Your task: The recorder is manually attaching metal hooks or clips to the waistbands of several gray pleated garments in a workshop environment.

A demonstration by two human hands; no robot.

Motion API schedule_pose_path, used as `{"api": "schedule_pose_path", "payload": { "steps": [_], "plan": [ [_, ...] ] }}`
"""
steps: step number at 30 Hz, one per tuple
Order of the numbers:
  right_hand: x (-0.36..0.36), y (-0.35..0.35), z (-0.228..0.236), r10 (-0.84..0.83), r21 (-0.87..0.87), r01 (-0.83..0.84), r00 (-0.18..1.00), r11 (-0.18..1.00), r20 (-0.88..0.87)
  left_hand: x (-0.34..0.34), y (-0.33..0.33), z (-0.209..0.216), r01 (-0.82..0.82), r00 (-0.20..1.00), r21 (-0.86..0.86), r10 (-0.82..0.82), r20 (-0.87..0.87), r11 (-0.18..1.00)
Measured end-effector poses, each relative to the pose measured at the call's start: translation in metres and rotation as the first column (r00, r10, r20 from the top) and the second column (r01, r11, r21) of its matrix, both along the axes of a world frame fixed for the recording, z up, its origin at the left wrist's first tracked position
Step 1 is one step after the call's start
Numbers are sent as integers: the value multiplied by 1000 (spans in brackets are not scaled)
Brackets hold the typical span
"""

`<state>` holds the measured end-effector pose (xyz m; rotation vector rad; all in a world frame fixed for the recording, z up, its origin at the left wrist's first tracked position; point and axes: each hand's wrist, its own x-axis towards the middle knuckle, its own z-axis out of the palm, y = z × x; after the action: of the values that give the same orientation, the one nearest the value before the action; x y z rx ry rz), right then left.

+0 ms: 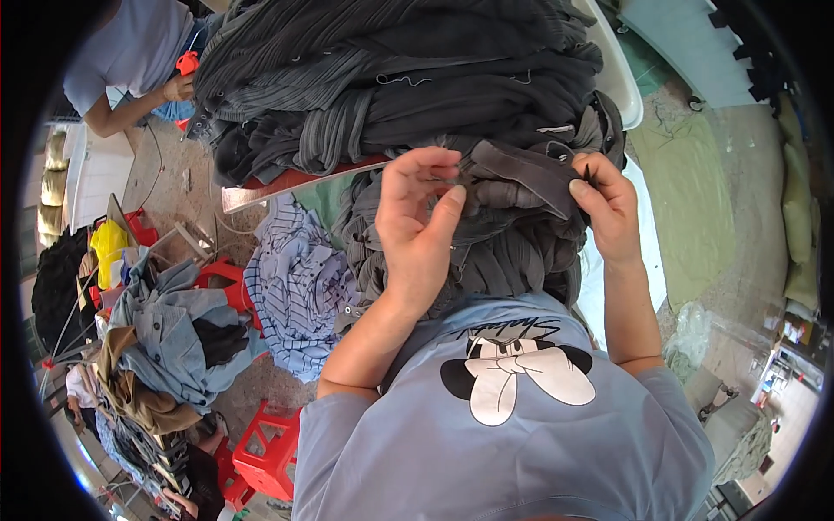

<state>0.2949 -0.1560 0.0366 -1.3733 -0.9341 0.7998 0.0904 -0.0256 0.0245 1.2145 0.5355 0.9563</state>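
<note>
A dark grey garment [508, 195] lies across my lap, its flat band [526, 169], like a collar or waistband, stretched out between my hands. My right hand [612, 208] pinches the band's right end between thumb and fingers. A small black pointed thing [590, 176] sticks out by those fingers; its kind is unclear. At the band's left end, my left hand [417, 226] is raised with thumb and curled fingers apart, nothing visibly gripped. More grey cloth bunches below, against my light blue shirt.
A big heap of dark grey garments [391, 78] rises directly ahead. To the left lie a blue striped garment [300, 269], denim clothes [174, 317] and a red stool [268, 447]. Another person [139, 52] sits at the upper left. A white-rimmed container [621, 69] stands right of the heap.
</note>
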Motion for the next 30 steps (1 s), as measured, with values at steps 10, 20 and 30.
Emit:
{"api": "schedule_pose_path", "payload": {
  "steps": [10, 20, 30],
  "plan": [
    [-14, -22, 0, 55, -43, -49, 989, 998, 138, -9, 12, -16, 80, 960, 44, -65, -271, 996],
    [-26, -34, -14, 36, -71, -20, 974, 997, 225, -7, 21, -10, 146, 887, 290, 5, -462, 946],
    [-17, -3, 35, 14, -158, -26, 997, 987, -77, 6, 37, 13, 454, 866, 700, -90, -491, 551]
  ]
}}
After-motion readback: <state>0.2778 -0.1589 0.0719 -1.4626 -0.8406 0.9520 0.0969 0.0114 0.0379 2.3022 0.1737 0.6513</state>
